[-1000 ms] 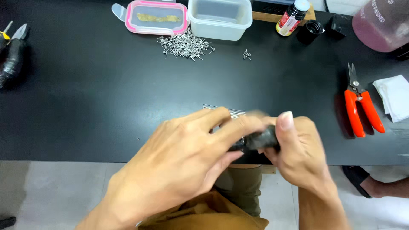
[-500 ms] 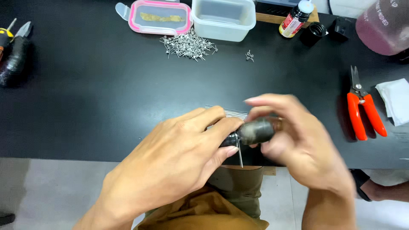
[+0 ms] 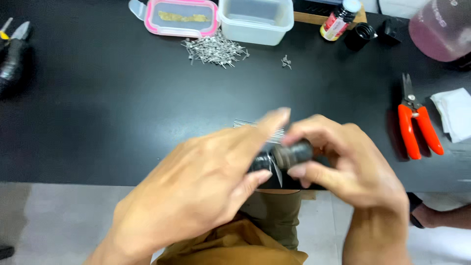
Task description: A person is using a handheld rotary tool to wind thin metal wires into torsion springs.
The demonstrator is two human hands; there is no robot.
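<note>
down near the front edge of the black table (image 3: 98,122), both hands meet on a small dark cylinder (image 3: 289,154). the right hand (image 3: 353,167) has its fingers (image 3: 306,172) closed around the cylinder's ridged end, while the left hand (image 3: 201,191) pinches the other end between thumb and forefinger. a thin wire seems to hang below it, though blur makes that hard to tell. a row of thin metal pins (image 3: 245,123) lies on the table just behind the hands. farther back sit a pile of pins (image 3: 213,50), a pink-rimmed box (image 3: 181,17) and a clear tub (image 3: 255,19). red-handled cutters (image 3: 414,122) lie to the right.
</note>
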